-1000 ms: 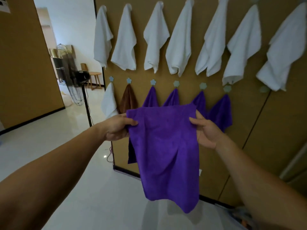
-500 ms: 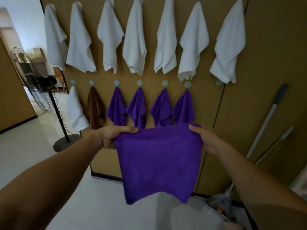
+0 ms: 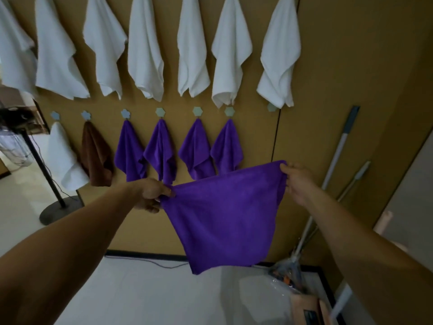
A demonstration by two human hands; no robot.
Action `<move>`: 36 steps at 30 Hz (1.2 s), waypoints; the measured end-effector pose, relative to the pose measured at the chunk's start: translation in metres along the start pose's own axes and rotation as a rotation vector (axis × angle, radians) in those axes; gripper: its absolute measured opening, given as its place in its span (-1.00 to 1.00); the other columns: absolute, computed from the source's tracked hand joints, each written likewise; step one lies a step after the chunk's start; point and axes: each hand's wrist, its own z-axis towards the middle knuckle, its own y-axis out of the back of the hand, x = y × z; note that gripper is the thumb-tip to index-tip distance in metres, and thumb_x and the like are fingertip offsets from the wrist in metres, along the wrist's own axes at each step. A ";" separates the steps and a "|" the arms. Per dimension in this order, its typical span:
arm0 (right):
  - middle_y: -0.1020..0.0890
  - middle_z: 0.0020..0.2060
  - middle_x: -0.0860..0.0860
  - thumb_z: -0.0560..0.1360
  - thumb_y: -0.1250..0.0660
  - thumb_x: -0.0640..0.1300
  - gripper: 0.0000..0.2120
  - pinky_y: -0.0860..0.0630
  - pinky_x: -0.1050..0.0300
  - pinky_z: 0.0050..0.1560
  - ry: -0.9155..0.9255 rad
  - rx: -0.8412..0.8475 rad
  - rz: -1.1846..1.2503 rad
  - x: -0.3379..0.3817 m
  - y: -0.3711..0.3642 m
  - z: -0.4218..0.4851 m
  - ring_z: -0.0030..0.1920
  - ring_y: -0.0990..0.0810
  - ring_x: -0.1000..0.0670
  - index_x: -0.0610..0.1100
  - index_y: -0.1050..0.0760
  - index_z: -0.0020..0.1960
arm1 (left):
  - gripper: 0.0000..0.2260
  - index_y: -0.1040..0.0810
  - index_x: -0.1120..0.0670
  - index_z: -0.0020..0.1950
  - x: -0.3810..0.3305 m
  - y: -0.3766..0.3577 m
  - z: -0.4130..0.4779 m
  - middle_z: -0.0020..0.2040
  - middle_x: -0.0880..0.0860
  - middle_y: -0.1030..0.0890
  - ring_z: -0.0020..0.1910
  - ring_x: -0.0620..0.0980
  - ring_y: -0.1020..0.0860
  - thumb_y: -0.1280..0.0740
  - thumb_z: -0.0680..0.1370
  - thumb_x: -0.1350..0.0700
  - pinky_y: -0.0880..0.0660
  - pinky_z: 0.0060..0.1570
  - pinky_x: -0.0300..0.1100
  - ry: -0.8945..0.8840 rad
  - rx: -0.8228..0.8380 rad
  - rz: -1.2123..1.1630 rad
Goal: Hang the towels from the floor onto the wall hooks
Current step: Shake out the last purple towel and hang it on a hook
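1. We hold a purple towel spread out in front of the brown wall, its top edge sloping up to the right.
2. Our left hand pinches the left top corner; our right hand grips the right corner, higher up.
3. Behind it, 4 hung purple cloths, 1 brown cloth and 1 small white cloth hang from the lower hooks.
4. 7 white towels hang in the row above.
5. 2 long handles lean against the wall at the right.
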 end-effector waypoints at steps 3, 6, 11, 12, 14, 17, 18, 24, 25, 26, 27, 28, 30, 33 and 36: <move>-0.59 -0.20 -0.01 0.59 -0.28 -0.20 -0.86 -0.49 0.16 -0.24 0.068 -0.079 -0.091 0.000 0.008 0.003 -0.23 -0.56 0.05 -0.09 -0.46 -0.15 | -0.69 -0.48 0.12 0.14 -0.009 -0.002 0.013 0.04 0.13 -0.58 -0.11 0.07 -0.54 -0.44 0.43 0.20 -0.50 -0.16 -0.08 -0.108 -0.029 -0.321; -0.60 -0.20 0.00 0.58 -0.30 -0.18 -0.82 -0.48 0.18 -0.22 0.083 -0.107 -0.168 0.000 0.015 0.005 -0.23 -0.55 0.07 -0.04 -0.45 -0.19 | -0.60 -0.46 0.16 0.31 -0.018 -0.002 0.022 0.21 0.14 -0.55 0.14 0.09 -0.54 -0.38 0.48 0.23 -0.50 0.16 0.02 -0.210 0.002 -0.549; -0.53 -0.34 0.02 0.55 -0.33 -0.25 -0.78 -0.38 0.40 -0.53 0.129 -0.207 -0.287 0.000 0.020 0.003 -0.37 -0.48 0.10 -0.10 -0.46 -0.26 | -0.69 -0.48 0.22 0.30 -0.028 -0.003 0.031 0.20 0.17 -0.56 0.15 0.09 -0.53 -0.29 0.56 0.22 -0.47 0.17 0.01 -0.294 -0.047 -0.606; -0.50 -0.38 0.01 0.55 -0.33 -0.26 -0.74 -0.34 0.41 -0.56 0.136 -0.223 -0.328 -0.001 0.019 0.002 -0.39 -0.45 0.09 -0.10 -0.43 -0.30 | -0.78 -0.55 0.19 0.19 -0.030 -0.002 0.033 0.10 0.14 -0.62 0.07 0.08 -0.57 -0.29 0.55 0.23 -0.51 0.08 0.00 -0.319 -0.100 -0.596; -0.46 -0.41 0.01 0.57 -0.30 -0.26 -0.69 -0.32 0.38 -0.55 0.137 -0.226 -0.411 -0.004 0.016 -0.001 -0.40 -0.40 0.08 -0.10 -0.39 -0.33 | -0.89 -0.59 0.09 -0.11 -0.035 0.001 0.036 -0.21 0.02 -0.67 -0.20 -0.01 -0.57 -0.29 0.54 0.24 -0.49 -0.18 -0.10 -0.362 -0.170 -0.570; -0.42 -0.41 -0.01 0.60 -0.25 -0.24 -0.67 -0.31 0.21 -0.41 0.140 -0.226 -0.499 -0.008 0.011 -0.004 -0.40 -0.36 0.06 -0.11 -0.36 -0.34 | -0.85 -0.61 0.03 -0.15 -0.037 0.006 0.045 -0.16 0.02 -0.65 -0.23 -0.02 -0.56 -0.28 0.55 0.21 -0.43 -0.22 -0.13 -0.423 -0.207 -0.566; -0.41 -0.41 -0.01 0.61 -0.24 -0.23 -0.66 -0.29 0.20 -0.42 0.140 -0.237 -0.505 -0.009 0.009 -0.004 -0.42 -0.36 0.06 -0.11 -0.35 -0.34 | -0.86 -0.62 0.02 -0.13 -0.038 0.007 0.047 -0.11 0.04 -0.65 -0.21 0.00 -0.55 -0.29 0.54 0.18 -0.41 -0.21 -0.13 -0.440 -0.225 -0.557; -0.57 -0.27 -0.11 0.61 -0.26 -0.22 -0.91 -0.31 0.30 -0.64 0.033 -0.157 -0.123 0.000 -0.007 -0.015 -0.55 -0.55 0.13 -0.20 -0.43 -0.07 | -0.79 -0.64 -0.03 -0.14 -0.032 0.022 0.057 -0.12 0.01 -0.65 -0.29 -0.07 -0.56 -0.29 0.53 0.25 -0.42 -0.44 -0.21 -0.501 -0.307 -0.518; -0.60 -0.25 -0.12 0.60 -0.27 -0.23 -0.92 -0.37 0.29 -0.62 0.037 -0.140 -0.082 0.001 -0.009 -0.016 -0.52 -0.58 0.11 -0.21 -0.45 -0.07 | -0.75 -0.64 -0.03 -0.14 -0.029 0.024 0.057 -0.15 0.02 -0.65 -0.32 -0.08 -0.56 -0.28 0.52 0.29 -0.44 -0.48 -0.24 -0.496 -0.307 -0.514; -0.61 -0.25 -0.12 0.60 -0.26 -0.24 -0.91 -0.42 0.28 -0.58 0.046 -0.131 -0.055 0.003 -0.010 -0.017 -0.51 -0.59 0.11 -0.21 -0.46 -0.08 | -0.72 -0.65 -0.03 -0.13 -0.027 0.025 0.057 -0.19 0.02 -0.65 -0.39 -0.11 -0.56 -0.26 0.50 0.32 -0.44 -0.53 -0.28 -0.493 -0.308 -0.513; -0.61 -0.26 -0.13 0.60 -0.26 -0.25 -0.90 -0.45 0.28 -0.56 0.057 -0.131 -0.043 0.004 -0.012 -0.017 -0.51 -0.59 0.12 -0.22 -0.47 -0.09 | -0.70 -0.65 -0.03 -0.11 -0.026 0.026 0.056 -0.23 0.01 -0.65 -0.45 -0.14 -0.54 -0.25 0.49 0.34 -0.42 -0.56 -0.32 -0.496 -0.310 -0.518; -0.60 -0.28 -0.13 0.60 -0.26 -0.25 -0.91 -0.46 0.29 -0.55 0.067 -0.139 -0.042 0.005 -0.014 -0.017 -0.51 -0.57 0.13 -0.23 -0.46 -0.08 | -0.68 -0.66 -0.02 -0.08 -0.024 0.027 0.054 -0.25 -0.01 -0.64 -0.48 -0.16 -0.53 -0.24 0.48 0.36 -0.41 -0.58 -0.34 -0.500 -0.309 -0.528; -0.57 -0.30 -0.12 0.60 -0.26 -0.25 -0.94 -0.43 0.31 -0.56 0.091 -0.178 -0.049 0.007 -0.017 -0.016 -0.54 -0.54 0.15 -0.26 -0.44 0.00 | -0.65 -0.64 -0.02 -0.02 -0.023 0.029 0.049 -0.23 -0.01 -0.63 -0.44 -0.14 -0.53 -0.21 0.47 0.37 -0.42 -0.56 -0.35 -0.501 -0.292 -0.550; -0.54 -0.28 -0.10 0.59 -0.27 -0.27 -0.87 -0.39 0.33 -0.58 0.129 -0.239 -0.055 0.009 -0.021 -0.012 -0.54 -0.51 0.17 -0.27 -0.43 0.12 | -0.62 -0.63 0.01 0.04 -0.024 0.030 0.043 -0.22 -0.02 -0.62 -0.36 -0.10 -0.50 -0.19 0.44 0.38 -0.43 -0.48 -0.29 -0.483 -0.245 -0.593; -0.54 -0.27 -0.10 0.56 -0.27 -0.35 -0.88 -0.38 0.33 -0.58 0.141 -0.260 -0.050 0.010 -0.023 -0.013 -0.51 -0.55 0.18 -0.29 -0.44 0.09 | -0.75 -0.66 0.01 -0.04 -0.027 0.031 0.037 -0.33 -0.07 -0.57 -0.40 -0.11 -0.44 -0.27 0.43 0.27 -0.42 -0.40 -0.21 -0.430 -0.212 -0.658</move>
